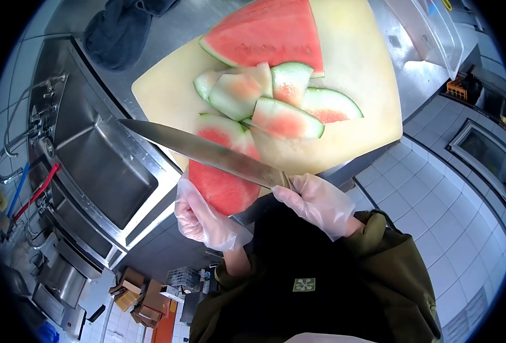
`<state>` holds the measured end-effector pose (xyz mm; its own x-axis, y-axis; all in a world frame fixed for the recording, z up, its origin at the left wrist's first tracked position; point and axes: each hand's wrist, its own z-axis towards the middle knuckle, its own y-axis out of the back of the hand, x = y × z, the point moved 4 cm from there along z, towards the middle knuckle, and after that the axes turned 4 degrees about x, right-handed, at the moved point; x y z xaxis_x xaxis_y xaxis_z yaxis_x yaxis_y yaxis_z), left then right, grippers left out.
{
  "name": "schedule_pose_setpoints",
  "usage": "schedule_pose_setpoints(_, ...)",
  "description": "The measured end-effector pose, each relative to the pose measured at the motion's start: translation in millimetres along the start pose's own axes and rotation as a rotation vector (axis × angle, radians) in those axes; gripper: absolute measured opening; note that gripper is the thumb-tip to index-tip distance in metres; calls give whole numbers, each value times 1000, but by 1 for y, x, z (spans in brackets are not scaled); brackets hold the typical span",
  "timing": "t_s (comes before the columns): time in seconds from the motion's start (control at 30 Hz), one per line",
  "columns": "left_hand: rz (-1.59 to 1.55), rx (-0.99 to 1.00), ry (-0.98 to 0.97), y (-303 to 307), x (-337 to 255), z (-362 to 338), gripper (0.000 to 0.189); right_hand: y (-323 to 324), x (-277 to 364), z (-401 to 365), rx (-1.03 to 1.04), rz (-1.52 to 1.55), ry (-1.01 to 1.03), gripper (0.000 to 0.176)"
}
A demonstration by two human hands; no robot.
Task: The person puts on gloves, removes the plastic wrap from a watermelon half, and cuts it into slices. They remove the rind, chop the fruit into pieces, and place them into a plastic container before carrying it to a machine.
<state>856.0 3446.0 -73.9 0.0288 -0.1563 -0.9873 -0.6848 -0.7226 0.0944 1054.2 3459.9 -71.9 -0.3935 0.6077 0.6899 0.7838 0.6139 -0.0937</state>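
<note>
Two hands, both gloved, are busy. Our right hand point(318, 203) is closed around the handle of a long knife point(201, 151), whose blade lies across a watermelon piece point(221, 186). Our left hand point(204, 220) cups that piece from the near side, at the edge of the cutting board point(367, 86). Beyond the hands lie cut rinds point(276, 100) and a large watermelon wedge point(270, 34). To their left, a steel sink point(104, 166) sits in the tabletop point(196, 23).
</note>
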Motion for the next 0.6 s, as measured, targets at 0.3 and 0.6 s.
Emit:
schedule_pose_setpoints(0.3,-49,78,35,-2,-2,3,24,7,2,21,-173,-194,-101,56)
schedule_pose_setpoints(0.6,7,11,40,-6,-3,2,21,32,-9,34,81,163,-230,47)
